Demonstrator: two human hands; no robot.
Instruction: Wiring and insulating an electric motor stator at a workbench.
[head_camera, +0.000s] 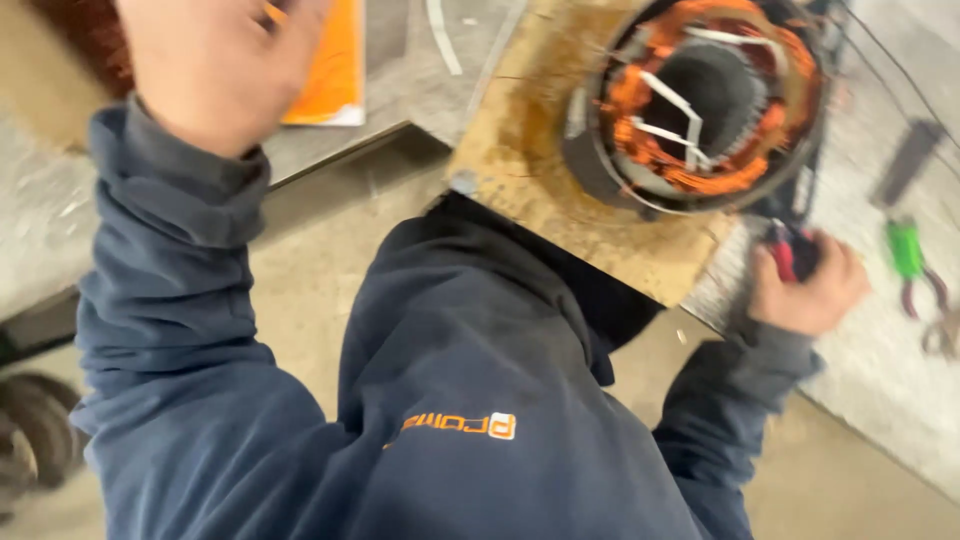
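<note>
Right hand at 4 o'clock, fingers curled tight around a red-handled tool, just below the round metal motor stator with orange copper windings; stator sits at 1 o'clock on a worn brown wooden board, white insulation strips across its dark bore. Left hand raised at 11 o'clock, blurred, well apart from stator — can't tell its finger state; an orange flat sheet lies just beside it.

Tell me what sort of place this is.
Probably a motor repair workshop: a motor stator with orange copper windings sits on a worn wooden board, and pliers with green grips lie on the grey bench.
</note>
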